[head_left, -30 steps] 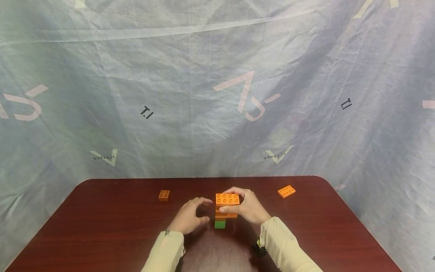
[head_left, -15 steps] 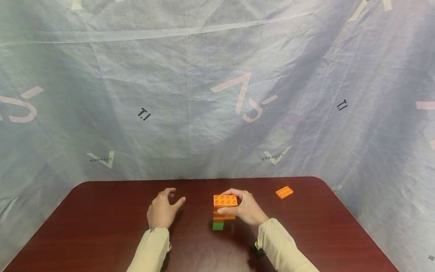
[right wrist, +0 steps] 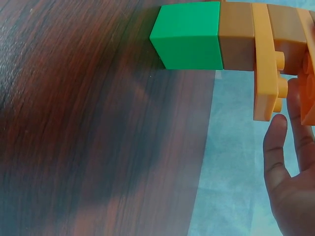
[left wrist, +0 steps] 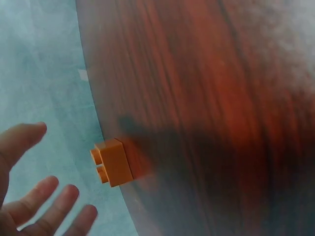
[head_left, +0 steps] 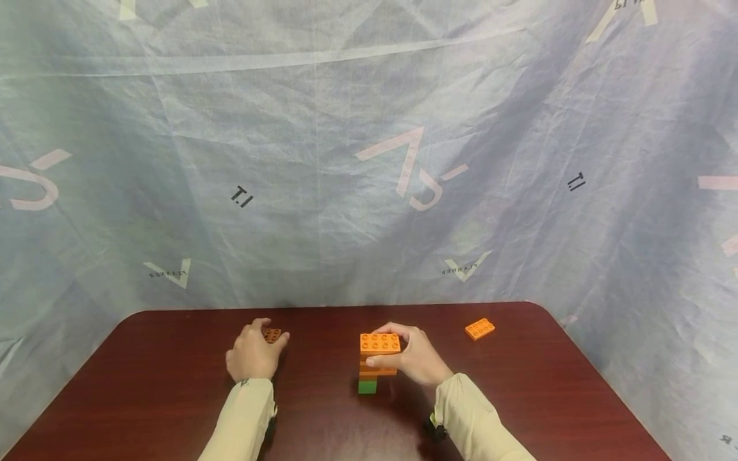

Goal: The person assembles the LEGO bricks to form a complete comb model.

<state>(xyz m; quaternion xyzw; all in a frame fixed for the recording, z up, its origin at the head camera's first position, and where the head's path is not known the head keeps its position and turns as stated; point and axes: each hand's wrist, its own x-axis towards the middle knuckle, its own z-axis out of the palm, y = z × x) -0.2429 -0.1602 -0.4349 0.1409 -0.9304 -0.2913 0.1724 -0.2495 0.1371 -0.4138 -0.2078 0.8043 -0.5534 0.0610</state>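
Note:
A tower of toy building bricks [right wrist: 238,37] stands on the table, with a green brick [head_left: 367,387] at its base. Above that, orange-brown bricks alternate with orange plates, and the studded top plate [head_left: 379,344] overhangs to the right. My right hand [head_left: 423,358] holds the tower's upper part from the right, thumb in front and fingers behind. Further left, my left hand [head_left: 252,355] is around a small orange brick [left wrist: 116,162] at the table's back left. In the left wrist view its fingers are spread, with a gap between the fingertips and the brick.
Toward the back right of the dark red wooden table [head_left: 323,422] lies a loose orange plate [head_left: 480,329] with studs. A grey printed cloth [head_left: 323,192] hangs right behind the table's back edge.
My left hand has moved left from beside the tower to the small orange brick. The right hand keeps its hold on the tower, and the head view has shifted slightly.

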